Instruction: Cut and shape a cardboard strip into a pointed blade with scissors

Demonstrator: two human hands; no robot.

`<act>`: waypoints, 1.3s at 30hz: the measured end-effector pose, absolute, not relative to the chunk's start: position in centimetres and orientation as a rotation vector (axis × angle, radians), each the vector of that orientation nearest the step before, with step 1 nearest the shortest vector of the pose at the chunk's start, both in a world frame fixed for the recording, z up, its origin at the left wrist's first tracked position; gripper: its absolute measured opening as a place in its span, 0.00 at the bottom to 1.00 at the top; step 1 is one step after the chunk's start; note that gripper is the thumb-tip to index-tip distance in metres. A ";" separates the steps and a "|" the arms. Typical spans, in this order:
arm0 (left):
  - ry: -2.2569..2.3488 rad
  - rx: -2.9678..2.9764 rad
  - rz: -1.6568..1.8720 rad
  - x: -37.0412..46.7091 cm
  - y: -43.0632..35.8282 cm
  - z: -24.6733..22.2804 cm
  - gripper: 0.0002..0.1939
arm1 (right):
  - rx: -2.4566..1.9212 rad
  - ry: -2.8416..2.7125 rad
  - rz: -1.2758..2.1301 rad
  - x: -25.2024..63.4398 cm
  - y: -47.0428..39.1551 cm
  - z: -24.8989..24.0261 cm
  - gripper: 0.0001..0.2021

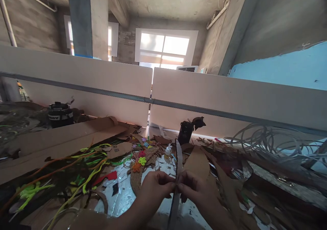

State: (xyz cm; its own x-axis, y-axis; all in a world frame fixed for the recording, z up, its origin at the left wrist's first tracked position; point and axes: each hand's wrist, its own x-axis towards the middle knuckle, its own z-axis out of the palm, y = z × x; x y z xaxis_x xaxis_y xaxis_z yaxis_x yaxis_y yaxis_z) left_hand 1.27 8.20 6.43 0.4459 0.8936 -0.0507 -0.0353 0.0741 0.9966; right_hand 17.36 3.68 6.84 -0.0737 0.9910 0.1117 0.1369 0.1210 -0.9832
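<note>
Strip (pixel 179 153), a single long one with a pale face and a dark edge, stands upright and curves slightly in front of the person, between the two hands, above the counter (pixel 120 202).

Three containers are in view. A small bottle (pixel 168 151) with a white top is just beyond the strip and looks yellowish low down. A black canister (pixel 185 132) is behind it, with a dark scrap (pixel 199 122) beside its top; what it holds cannot be told. A black pot (pixel 60 114) with white lettering is at the far left, its contents hidden.

Three bright flowers lie near the middle: one orange (pixel 136 167), one yellow-green (pixel 142 160), one pinkish red (pixel 142 153). Smaller pale ones behind them are too blurred to count. One red piece (pixel 110 176) lies left of the flowers, among several yellow and orange cords (pixel 94 175). One tangle of clear tubing (pixel 265 141) is at the right, near a metal clasp (pixel 283 180). Two white panels (pixel 230 90) close off the back.

Left hand (pixel 155 186): thumb and forefinger meet on the strip. Right hand (pixel 196 187): its thumb and forefinger pinch the strip directly opposite. Both sets of fingers are closed nearly tip to tip, with the strip between.
</note>
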 end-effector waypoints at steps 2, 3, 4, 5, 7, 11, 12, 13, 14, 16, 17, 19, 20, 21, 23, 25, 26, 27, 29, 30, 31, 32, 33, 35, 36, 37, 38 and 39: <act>0.862 1.303 0.847 1.3 8.2 6.4 0.11 | -1.178 -1.412 1.105 17.5 3.7 6.6 0.10; 0.861 1.301 0.846 1.3 8.2 6.5 0.11 | -1.176 -1.413 1.105 17.6 3.8 6.5 0.10; 0.859 1.301 0.846 1.3 8.1 6.5 0.11 | -1.176 -1.415 1.107 17.6 3.8 6.5 0.10; 0.856 1.301 0.845 1.3 8.1 6.6 0.11 | -1.178 -1.416 1.108 17.6 3.8 6.5 0.10; 0.848 1.302 0.844 1.3 8.1 6.6 0.11 | -1.183 -1.416 1.109 17.6 3.8 6.5 0.11; 0.841 1.306 0.842 1.3 8.2 6.6 0.10 | -1.205 -1.385 1.094 17.5 3.9 6.6 0.12; 0.842 1.307 0.842 1.3 8.2 6.5 0.10 | -1.202 -1.381 1.096 17.5 3.9 6.6 0.12; 0.844 1.307 0.843 1.3 8.2 6.5 0.11 | -1.194 -1.382 1.100 17.5 3.9 6.6 0.11; 0.846 1.308 0.844 1.3 8.2 6.4 0.11 | -1.183 -1.388 1.108 17.5 3.9 6.5 0.11; 0.847 1.309 0.849 1.3 8.2 6.4 0.11 | -1.170 -1.393 1.114 17.5 3.9 6.5 0.10; 0.848 1.311 0.851 1.3 8.2 6.5 0.10 | -1.173 -1.394 1.112 17.5 3.9 6.4 0.09; 0.854 1.313 0.856 1.3 8.1 6.5 0.10 | -1.189 -1.393 1.106 17.5 3.9 6.3 0.09; 0.857 1.314 0.857 1.3 8.0 6.6 0.09 | -1.195 -1.388 1.104 17.6 4.0 6.3 0.09; 0.859 1.314 0.859 1.3 8.0 6.6 0.09 | -1.197 -1.386 1.105 17.6 4.0 6.2 0.10; 0.859 1.308 0.860 1.4 8.0 6.5 0.09 | -1.195 -1.386 1.111 17.7 4.1 6.2 0.10; 0.854 1.302 0.857 1.4 8.1 6.5 0.09 | -1.190 -1.389 1.113 17.7 4.1 6.2 0.10; 0.853 1.299 0.855 1.4 8.1 6.5 0.09 | -1.186 -1.392 1.113 17.7 4.1 6.2 0.10; 0.853 1.297 0.854 1.3 8.1 6.5 0.09 | -1.181 -1.396 1.114 17.7 4.1 6.2 0.10; 0.853 1.295 0.853 1.3 8.1 6.5 0.10 | -1.173 -1.400 1.110 17.7 4.1 6.2 0.10; 0.851 1.295 0.853 1.3 8.1 6.6 0.10 | -1.172 -1.400 1.108 17.7 4.1 6.2 0.09; 0.849 1.295 0.854 1.2 8.1 6.6 0.10 | -1.176 -1.398 1.108 17.7 4.0 6.2 0.09; 0.845 1.294 0.852 1.2 8.1 6.7 0.10 | -1.181 -1.396 1.111 17.7 4.0 6.2 0.09; 0.841 1.292 0.850 1.2 8.0 6.7 0.10 | -1.186 -1.390 1.112 17.7 4.0 6.2 0.08; 0.837 1.285 0.846 1.2 8.0 6.7 0.11 | -1.186 -1.388 1.117 17.7 4.0 6.3 0.08; 0.838 1.280 0.846 1.2 8.0 6.7 0.11 | -1.181 -1.388 1.117 17.7 4.0 6.4 0.08; 0.838 1.277 0.847 1.3 8.0 6.7 0.12 | -1.175 -1.388 1.116 17.7 4.0 6.4 0.09; 0.838 1.275 0.850 1.3 8.1 6.6 0.12 | -1.168 -1.389 1.117 17.7 4.0 6.5 0.09; 0.839 1.274 0.852 1.3 8.1 6.6 0.11 | -1.162 -1.387 1.119 17.7 4.0 6.6 0.10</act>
